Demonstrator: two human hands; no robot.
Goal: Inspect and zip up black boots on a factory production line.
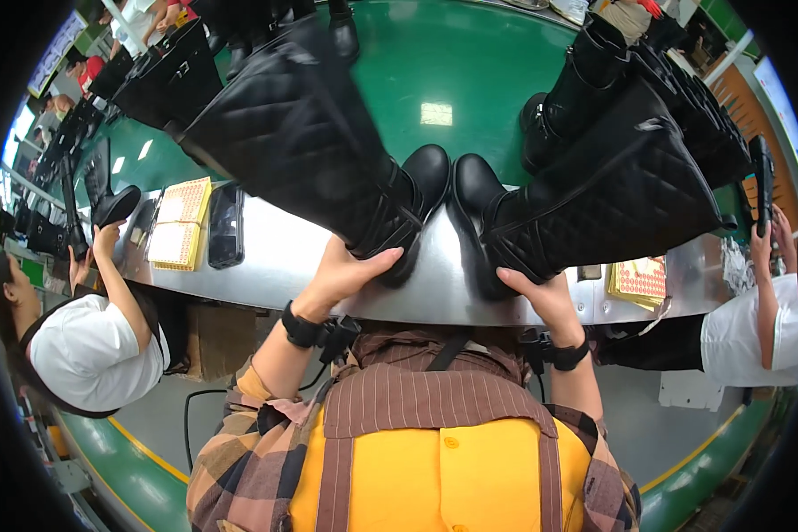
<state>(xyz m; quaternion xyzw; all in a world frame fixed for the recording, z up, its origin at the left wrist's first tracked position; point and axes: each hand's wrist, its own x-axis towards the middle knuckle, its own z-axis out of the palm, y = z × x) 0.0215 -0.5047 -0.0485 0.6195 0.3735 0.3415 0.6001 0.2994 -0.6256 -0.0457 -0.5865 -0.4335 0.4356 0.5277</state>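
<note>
Two tall black boots with quilted shafts and ankle straps are held over the metal table edge, toes close together. My left hand (350,277) grips the left boot (297,142) around its heel, the thumb lying along the back. My right hand (541,300) holds the right boot (603,195) the same way at its heel. Both shafts lean outward, away from each other, and the left shaft's top is blurred. Most fingers of each hand are hidden beneath the boots.
On the metal table (279,235) lie a black phone (226,226) and banded yellow sticker sheets (179,226), with more sticker sheets (640,280) at right. Other black boots (585,84) stand beyond on the green surface (434,71). Co-workers in white sit at left (89,346) and right (754,319), handling boots.
</note>
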